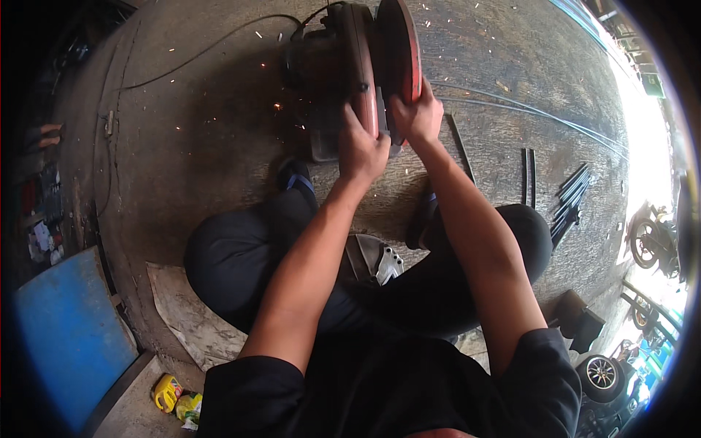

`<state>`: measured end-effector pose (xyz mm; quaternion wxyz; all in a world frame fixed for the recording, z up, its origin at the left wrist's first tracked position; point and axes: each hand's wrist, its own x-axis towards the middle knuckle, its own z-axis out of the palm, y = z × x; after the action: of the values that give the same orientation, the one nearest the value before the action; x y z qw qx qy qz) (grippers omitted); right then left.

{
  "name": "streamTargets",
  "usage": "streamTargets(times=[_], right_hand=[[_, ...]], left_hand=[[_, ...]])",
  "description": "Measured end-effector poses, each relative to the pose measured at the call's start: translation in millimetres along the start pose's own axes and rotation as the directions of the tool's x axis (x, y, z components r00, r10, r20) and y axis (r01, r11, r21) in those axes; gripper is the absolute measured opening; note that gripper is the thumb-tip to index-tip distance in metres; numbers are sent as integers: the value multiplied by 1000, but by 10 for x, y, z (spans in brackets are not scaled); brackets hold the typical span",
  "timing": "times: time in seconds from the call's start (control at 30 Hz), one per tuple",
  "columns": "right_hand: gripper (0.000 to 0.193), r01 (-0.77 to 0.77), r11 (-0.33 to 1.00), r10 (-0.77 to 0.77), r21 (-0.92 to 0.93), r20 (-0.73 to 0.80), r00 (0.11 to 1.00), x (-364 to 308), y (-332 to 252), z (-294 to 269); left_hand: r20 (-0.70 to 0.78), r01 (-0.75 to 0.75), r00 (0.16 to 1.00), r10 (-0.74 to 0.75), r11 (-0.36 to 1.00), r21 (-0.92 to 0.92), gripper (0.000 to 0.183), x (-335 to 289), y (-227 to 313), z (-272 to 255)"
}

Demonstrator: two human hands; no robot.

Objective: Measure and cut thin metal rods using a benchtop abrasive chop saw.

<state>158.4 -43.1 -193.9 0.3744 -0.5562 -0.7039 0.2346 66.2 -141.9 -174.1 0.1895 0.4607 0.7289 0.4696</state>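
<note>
A power cut-off saw or grinder with a red-edged guard (361, 66) stands on the floor ahead of me. To its right is a large round disc or cover (401, 44) with a red rim. My left hand (363, 150) is closed at the guard's near end, thumb and forefinger either side of it. My right hand (419, 118) is closed at the near edge of the round part. What the fingers of each hand grip underneath is hidden. Orange sparks (277, 106) fly to the left of the machine. Its grey base (325, 146) shows beside my left hand.
A black cable (212, 47) runs left from the machine. Long thin rods (526, 108), short dark bars (529, 177) and a bundle of metal pieces (572, 197) lie right. Metal brackets (387, 264) lie between my legs. A blue panel (77, 328) stands left; motorcycles (653, 244) stand far right.
</note>
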Motion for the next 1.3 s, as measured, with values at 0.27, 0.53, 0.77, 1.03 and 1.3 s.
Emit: streamTargets(times=[0.27,0.53,0.77,1.03,1.3], right_hand=[[38,105,956,-72,-274,128,989,845,-424,-289],[54,89,958,-42,-273,172,984,1406,-793,-437],[57,-129,914,132,384,20,991,1051,-291,-341],[10,-525,-30,893,850,259,368,-1130,18,740],[9,-695,-225,592,683,662,459,-1492,-363,1169]], left_hand=[[81,52,995,-55,998,42,57,795,752,-370],[159,230,958,-239,970,71,50,1423,1246,-566],[254,199,950,-184,979,-33,44,1205,1147,-602],[156,188,972,-177,980,-61,28,1103,1040,-475],[193,135,976,-98,973,-188,36,826,607,-313]])
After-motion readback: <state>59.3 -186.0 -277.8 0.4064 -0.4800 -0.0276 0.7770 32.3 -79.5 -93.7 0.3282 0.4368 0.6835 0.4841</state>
